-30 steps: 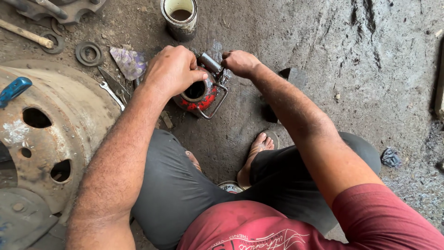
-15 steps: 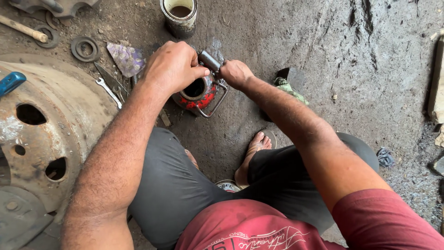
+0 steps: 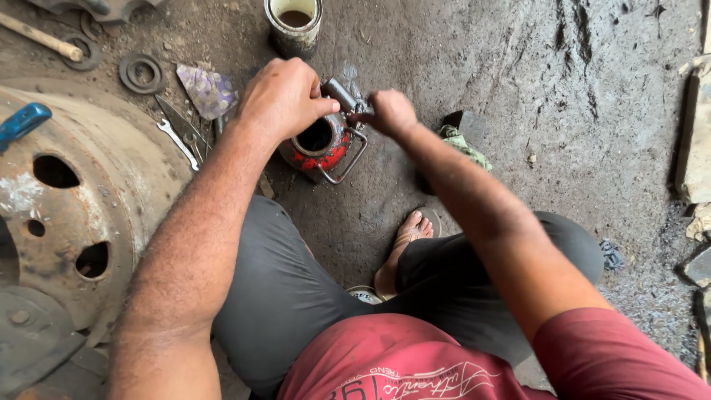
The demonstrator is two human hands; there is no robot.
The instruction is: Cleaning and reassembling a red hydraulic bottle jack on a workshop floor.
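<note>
Person crouched on the oily concrete floor (image 3: 563, 89), working a red cylindrical housing (image 3: 320, 152) with an open bore on top, probably a hydraulic jack body, that sits on the floor just ahead of the knees, toward the top-middle of the view. Left hand (image 3: 285, 96) is clamped over its top rim, fingers curled tight on the edge. Right hand (image 3: 390, 112) is closed around a small part at the grey metal stub (image 3: 341, 95) on the side of the housing; what exactly it pinches is hidden by the fingers. A wire bail handle (image 3: 352, 161) hangs off the housing's right side. Around it: a tin can (image 3: 294, 24) with dark liquid just beyond, flat washers (image 3: 141, 72) and a small spanner (image 3: 176, 142) to the left, a rusty wheel rim (image 3: 74, 215) at the left edge with a blue-handled tool (image 3: 21, 124) on it, a green rag (image 3: 463, 144) to the right. Bare foot (image 3: 404, 248) is directly below the housing. Risks, as I judge it: everything looks greasy, so the right-hand grip could slip off the stub; the housing is only steadied by one hand and could tip or roll toward the foot; a knock forward could upset the can.
</note>
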